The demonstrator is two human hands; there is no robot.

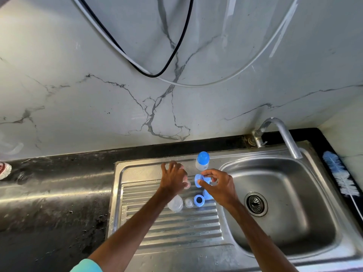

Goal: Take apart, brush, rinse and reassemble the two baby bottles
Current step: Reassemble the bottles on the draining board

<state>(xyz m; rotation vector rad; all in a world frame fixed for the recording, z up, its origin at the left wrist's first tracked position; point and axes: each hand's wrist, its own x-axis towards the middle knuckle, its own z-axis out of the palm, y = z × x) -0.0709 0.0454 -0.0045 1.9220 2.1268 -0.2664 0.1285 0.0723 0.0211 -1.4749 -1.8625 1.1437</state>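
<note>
Head view looks down on a steel sink [284, 193] set in your black counter [59, 193]. Your right hand [218, 186] pinches a blue screw ring [198, 180] between thumb and fingertips, above the drainboard [176, 232] just beside the basin. Your left hand [173, 176] is released, fingers spread, over the drainboard's back part. A small clear piece [187, 184] lies by its thumb; whether they touch, you cannot tell. One capped bottle [203, 160] stands upright at the drainboard's back edge. Nearer you lie a clear bottle body [175, 203], a teat [189, 203], a second ring [199, 201] and a blue cap [207, 194], partly hidden under your right hand. A brush [339, 173] lies along the counter's right edge.
</note>
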